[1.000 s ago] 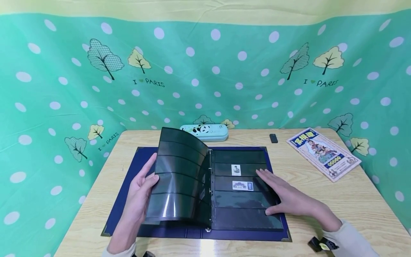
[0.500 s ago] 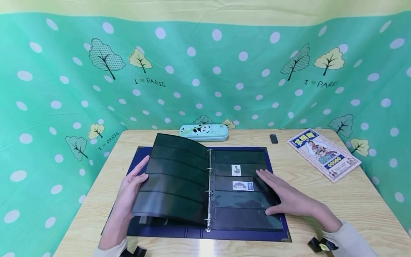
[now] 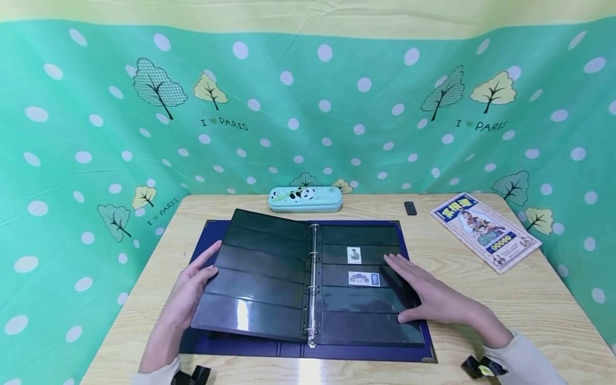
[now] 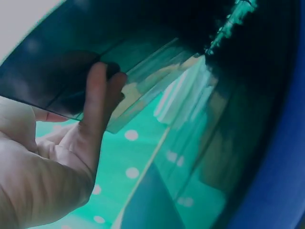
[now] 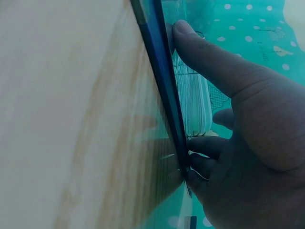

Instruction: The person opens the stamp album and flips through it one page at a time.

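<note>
A blue stamp album [image 3: 356, 353] lies spread on the table, with a metal ring spine [image 3: 312, 315] down its middle. At the outer edge of a black pocket page [image 3: 260, 267], my left hand [image 3: 183, 297] pinches it with the thumb on top; the page slants above the left cover. The left wrist view shows thumb and fingers at the page's edge [image 4: 43, 81]. My right hand [image 3: 435, 297] rests spread over the right page's outer edge, fingers straight. On that page [image 3: 366, 327] are a small upright stamp [image 3: 354, 255] and a wider one [image 3: 363, 278].
Behind the album stands a light-blue panda pencil case [image 3: 305, 199]. A small black object [image 3: 410, 208] and a colourful printed booklet [image 3: 486, 231] lie at the back right of the wooden table [image 3: 505, 299]. A green dotted cloth [image 3: 366, 133] hangs around the table.
My left hand has moved left and down, bringing the curved page over to the left, where it now lies flatter. The right hand stays in place.
</note>
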A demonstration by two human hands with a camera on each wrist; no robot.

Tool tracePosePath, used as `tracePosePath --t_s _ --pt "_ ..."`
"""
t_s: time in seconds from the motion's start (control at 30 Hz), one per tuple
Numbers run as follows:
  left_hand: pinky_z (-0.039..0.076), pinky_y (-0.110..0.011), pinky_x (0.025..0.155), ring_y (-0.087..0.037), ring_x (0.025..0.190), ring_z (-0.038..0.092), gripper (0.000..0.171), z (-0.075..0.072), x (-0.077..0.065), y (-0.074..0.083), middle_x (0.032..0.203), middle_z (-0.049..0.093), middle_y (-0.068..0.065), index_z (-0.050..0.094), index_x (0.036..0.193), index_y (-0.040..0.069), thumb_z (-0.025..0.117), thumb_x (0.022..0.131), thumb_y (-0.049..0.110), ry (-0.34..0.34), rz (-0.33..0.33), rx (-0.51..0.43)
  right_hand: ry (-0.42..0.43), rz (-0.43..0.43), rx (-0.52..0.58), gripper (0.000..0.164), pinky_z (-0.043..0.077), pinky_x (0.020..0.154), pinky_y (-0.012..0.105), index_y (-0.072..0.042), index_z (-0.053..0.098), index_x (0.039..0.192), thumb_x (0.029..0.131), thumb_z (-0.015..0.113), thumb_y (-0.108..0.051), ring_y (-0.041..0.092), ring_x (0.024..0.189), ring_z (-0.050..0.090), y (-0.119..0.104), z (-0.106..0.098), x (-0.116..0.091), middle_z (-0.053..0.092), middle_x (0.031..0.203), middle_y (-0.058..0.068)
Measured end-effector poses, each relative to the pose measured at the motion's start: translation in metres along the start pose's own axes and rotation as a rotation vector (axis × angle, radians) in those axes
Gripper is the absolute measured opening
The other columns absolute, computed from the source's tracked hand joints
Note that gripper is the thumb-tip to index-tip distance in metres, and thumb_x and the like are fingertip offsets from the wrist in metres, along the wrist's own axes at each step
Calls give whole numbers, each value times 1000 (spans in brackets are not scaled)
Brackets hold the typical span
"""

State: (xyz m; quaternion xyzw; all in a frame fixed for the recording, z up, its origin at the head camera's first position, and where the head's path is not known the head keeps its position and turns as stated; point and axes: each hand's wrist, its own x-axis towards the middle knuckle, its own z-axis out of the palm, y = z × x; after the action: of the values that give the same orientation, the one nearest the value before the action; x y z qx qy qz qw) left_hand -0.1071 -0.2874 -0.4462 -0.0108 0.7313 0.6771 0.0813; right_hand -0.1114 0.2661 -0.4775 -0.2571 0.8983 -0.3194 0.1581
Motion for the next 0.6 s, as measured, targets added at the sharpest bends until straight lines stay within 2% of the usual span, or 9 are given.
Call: tracePosePath --t_s 0.07,0.1,0.17,0.23,0.27,0.33,0.37,0.5,0.6 --pt "33 -12 112 -18 162 18 62 -1 1 -4 186 4 -7 27 178 12 47 119 14 -6 -23 -2 -2 -2 0 123 32 120 80 -17 18 180 88 93 -49 56 166 15 0 0 0 15 184 23" --pt "32 -14 112 -19 161 18 63 -2 2 -6 186 2 -7 26 178 13 47 119 13 -12 -37 -3 -3 -4 1 123 32 120 80 -17 18 180 88 93 -49 56 166 15 0 0 0 15 184 23" --pt "29 -23 121 -23 161 19 63 -2 3 -9 186 -1 -6 25 178 14 46 119 14 -16 -66 7 -3 -9 5 123 33 120 80 -16 18 180 88 93 -49 56 166 15 0 0 0 15 184 23" --pt "22 -39 131 -36 166 14 63 -1 3 -10 186 -3 -8 24 179 14 46 120 15 -16 -84 23 -2 -12 8 123 32 120 80 -15 18 180 88 93 -49 56 166 15 0 0 0 15 184 23" --pt "16 -48 135 -40 169 6 63 0 3 -11 187 -5 -9 24 179 14 47 120 16 -18 -93 35 -1 -14 10 123 32 121 80 -15 18 180 88 93 -48 56 166 15 0 0 0 15 184 23" --pt "9 -67 133 -45 168 7 64 1 3 -13 186 3 -16 23 179 16 48 120 19 -10 -118 63 0 -15 15 123 32 121 80 -15 19 180 88 93 -48 56 166 14 0 0 0 15 184 23" --pt "9 -72 132 -46 168 10 65 2 3 -14 185 7 -20 22 179 17 48 120 20 -3 -123 79 0 -14 16 123 31 121 80 -15 19 180 88 93 -48 56 166 14 0 0 0 15 184 23" --pt "14 -77 130 -47 167 21 66 7 4 -18 179 24 -29 25 179 18 53 120 25 40 -124 183 0 -8 15 123 31 121 81 -15 18 180 88 94 -48 56 166 14 0 0 0 15 184 22" --pt "21 -70 132 -49 166 24 69 12 5 -21 179 26 -30 28 178 13 59 118 27 84 -87 276 0 -8 15 123 32 120 81 -15 18 180 88 94 -47 56 166 14 0 0 0 15 184 23"
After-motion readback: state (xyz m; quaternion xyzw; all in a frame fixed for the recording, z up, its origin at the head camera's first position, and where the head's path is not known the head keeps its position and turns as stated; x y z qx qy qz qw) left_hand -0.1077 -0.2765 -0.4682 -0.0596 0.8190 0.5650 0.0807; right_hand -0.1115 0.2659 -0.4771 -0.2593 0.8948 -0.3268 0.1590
